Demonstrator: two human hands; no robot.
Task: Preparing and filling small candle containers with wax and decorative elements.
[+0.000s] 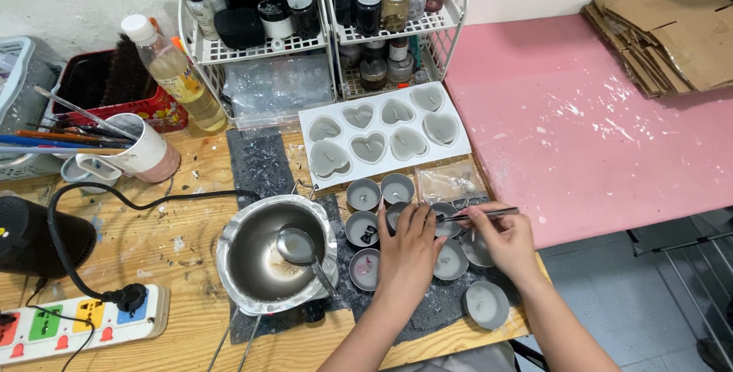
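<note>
Small home craft workshop, candle-making setup. Scuffed wooden desk point(175, 250) against a white wall; white wire rack point(328, 32) of small bottles at its back edge, white heart-cavity mould point(385, 134), grey wax-filled tins point(363, 195), metal melting pot point(275, 253) with spoon, mug of brushes point(141, 147), power strip point(80, 318), paint-flecked pink table point(588, 127) alongside.

I saw a wooden bench point(183, 253) bearing a dark mat point(263, 162), a power strip point(76, 322), a mug point(145, 147), an oil bottle point(177, 74) and a wire rack point(328, 36); beside it stood a pink table point(580, 135) with cardboard point(672, 32)
</note>
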